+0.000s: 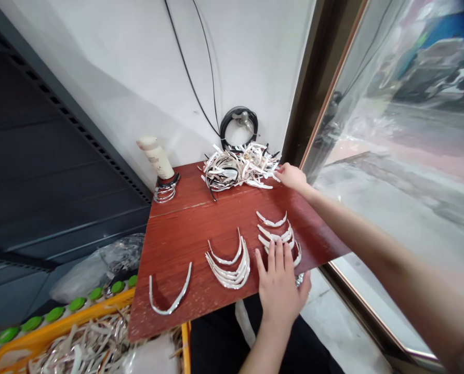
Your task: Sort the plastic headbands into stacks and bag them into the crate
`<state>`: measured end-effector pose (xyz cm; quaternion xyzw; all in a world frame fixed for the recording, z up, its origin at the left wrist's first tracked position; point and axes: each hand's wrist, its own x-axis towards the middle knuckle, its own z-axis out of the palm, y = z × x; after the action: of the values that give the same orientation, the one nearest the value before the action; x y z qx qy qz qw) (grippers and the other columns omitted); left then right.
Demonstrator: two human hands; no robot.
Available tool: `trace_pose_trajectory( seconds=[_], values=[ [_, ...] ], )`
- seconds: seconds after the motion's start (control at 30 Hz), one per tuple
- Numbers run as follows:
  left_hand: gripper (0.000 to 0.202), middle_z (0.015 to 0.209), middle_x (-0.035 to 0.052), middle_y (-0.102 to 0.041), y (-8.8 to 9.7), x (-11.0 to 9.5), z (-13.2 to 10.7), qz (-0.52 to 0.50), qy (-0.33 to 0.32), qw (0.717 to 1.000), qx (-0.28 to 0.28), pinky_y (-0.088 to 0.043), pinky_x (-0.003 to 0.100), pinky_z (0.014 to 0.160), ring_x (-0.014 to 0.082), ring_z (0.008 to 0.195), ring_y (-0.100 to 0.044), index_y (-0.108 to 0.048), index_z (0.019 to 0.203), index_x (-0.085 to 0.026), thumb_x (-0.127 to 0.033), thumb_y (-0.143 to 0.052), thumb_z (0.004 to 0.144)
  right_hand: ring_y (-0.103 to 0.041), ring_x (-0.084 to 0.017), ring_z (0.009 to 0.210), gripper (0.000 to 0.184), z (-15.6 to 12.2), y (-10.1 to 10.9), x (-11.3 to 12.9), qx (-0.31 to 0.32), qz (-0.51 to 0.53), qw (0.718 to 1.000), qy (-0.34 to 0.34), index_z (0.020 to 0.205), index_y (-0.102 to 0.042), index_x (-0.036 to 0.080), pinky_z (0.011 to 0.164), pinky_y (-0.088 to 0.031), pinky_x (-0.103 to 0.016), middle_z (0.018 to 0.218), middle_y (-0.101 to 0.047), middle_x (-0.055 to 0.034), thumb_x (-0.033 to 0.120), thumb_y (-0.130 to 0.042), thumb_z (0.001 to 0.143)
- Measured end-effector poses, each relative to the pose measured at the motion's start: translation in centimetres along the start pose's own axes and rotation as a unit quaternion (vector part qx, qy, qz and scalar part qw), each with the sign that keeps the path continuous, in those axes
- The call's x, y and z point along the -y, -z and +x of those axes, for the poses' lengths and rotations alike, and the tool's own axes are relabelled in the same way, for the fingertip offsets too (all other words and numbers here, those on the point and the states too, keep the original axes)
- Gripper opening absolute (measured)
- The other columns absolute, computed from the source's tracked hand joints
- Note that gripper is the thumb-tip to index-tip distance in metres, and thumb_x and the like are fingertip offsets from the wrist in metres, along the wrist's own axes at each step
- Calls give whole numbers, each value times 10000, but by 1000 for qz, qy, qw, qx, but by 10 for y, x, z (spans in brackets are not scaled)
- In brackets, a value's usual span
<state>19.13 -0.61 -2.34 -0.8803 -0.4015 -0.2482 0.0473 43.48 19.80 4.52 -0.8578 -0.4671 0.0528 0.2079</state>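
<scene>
My left hand (280,283) lies with fingers stretched out at the near right of the red-brown board (177,228), its fingertips on a group of curved, shiny white-silver strips (273,234). At the far right, my right hand (293,177) reaches to the edge of a tangled pile of similar strips (232,169), fingertips pinched on the end of a white strip (275,175). A nested stack of U-shaped strips (234,278) lies left of my left hand. Farther left is one single U-shaped strip (170,310).
A cream bottle (157,158) stands on silver and black rings (164,192) at the back left. Behind the pile, a black cable coil (226,124) leans by the wall. Lower left, a yellow crate (99,306) holds more strips. A glass pane (372,156) is on the right.
</scene>
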Motion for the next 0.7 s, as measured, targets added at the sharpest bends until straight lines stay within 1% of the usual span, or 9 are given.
trace_pose_trajectory(
  seconds=[0.07, 0.17, 0.23, 0.33, 0.43, 0.5, 0.57, 0.63, 0.7],
  values=[
    [673, 1562, 69, -394, 0, 1, 0, 1, -2, 1000, 0, -256, 543, 1204, 264, 1434, -351, -446, 1454, -163, -599, -369, 946, -661, -355, 1002, 313, 13, -16, 0, 6, 8, 1000, -21, 1002, -673, 155, 817, -505, -431, 1072, -704, -184, 402, -631, 815],
    [688, 1564, 72, -390, 0, 1, -1, -3, -3, 1000, 6, -274, 552, 1194, 268, 1428, -358, -423, 1468, -157, -601, -371, 945, -666, -334, 984, 207, 18, -28, -2, -6, 28, 999, -43, 911, -683, 177, 821, -509, -414, 1011, -714, -157, 344, -641, 796],
    [684, 1563, 67, -392, 1, 1, -1, -7, -2, 1000, 14, -277, 559, 1191, 262, 1429, -357, -415, 1473, -164, -601, -354, 951, -663, -310, 983, 182, 15, -27, -7, -34, 43, 997, -53, 922, -666, 196, 832, -506, -402, 1003, -713, -135, 336, -589, 834],
    [669, 1564, 67, -389, 1, 0, 0, -13, 2, 1000, 21, -260, 564, 1199, 254, 1440, -343, -419, 1470, -170, -595, -330, 962, -647, -289, 983, 255, 2, -18, -20, -97, 69, 992, -41, 1067, -583, 205, 850, -495, -401, 1035, -696, -129, 373, -460, 920],
    [662, 1566, 68, -385, 2, 0, 0, -17, 2, 1000, 22, -237, 566, 1210, 256, 1451, -326, -423, 1468, -168, -586, -329, 964, -636, -264, 926, 247, -18, -12, -44, -131, 134, 978, 96, 1067, -503, 220, 835, -491, -384, 1001, -679, -107, 416, -438, 932],
    [660, 1567, 69, -382, 1, 0, 0, -20, 2, 1000, 21, -229, 566, 1214, 260, 1455, -322, -427, 1467, -168, -583, -335, 963, -628, -250, 899, 186, -34, -11, -62, -76, 165, 957, 227, 964, -493, 234, 838, -488, -378, 968, -667, -86, 408, -490, 898],
    [660, 1570, 73, -375, 1, 0, 0, -24, 2, 1000, 20, -223, 569, 1216, 266, 1459, -317, -431, 1466, -168, -583, -339, 961, -624, -238, 888, 144, -49, -11, -78, 2, 167, 937, 308, 883, -497, 238, 849, -487, -375, 937, -660, -65, 369, -546, 848],
    [660, 1573, 77, -370, 0, 0, 0, -26, 2, 999, 19, -223, 572, 1214, 271, 1461, -314, -428, 1467, -168, -581, -345, 960, -626, -231, 877, 129, -61, -11, -89, 44, 166, 926, 336, 867, -521, 233, 849, -490, -370, 920, -660, -55, 331, -579, 806],
    [667, 1577, 83, -362, 0, 0, 0, -26, 2, 999, 20, -230, 575, 1211, 275, 1462, -312, -418, 1474, -165, -582, -358, 956, -633, -221, 848, 159, -67, -12, -90, 45, 171, 930, 323, 910, -550, 224, 818, -502, -357, 910, -669, -53, 338, -590, 807]
  ],
)
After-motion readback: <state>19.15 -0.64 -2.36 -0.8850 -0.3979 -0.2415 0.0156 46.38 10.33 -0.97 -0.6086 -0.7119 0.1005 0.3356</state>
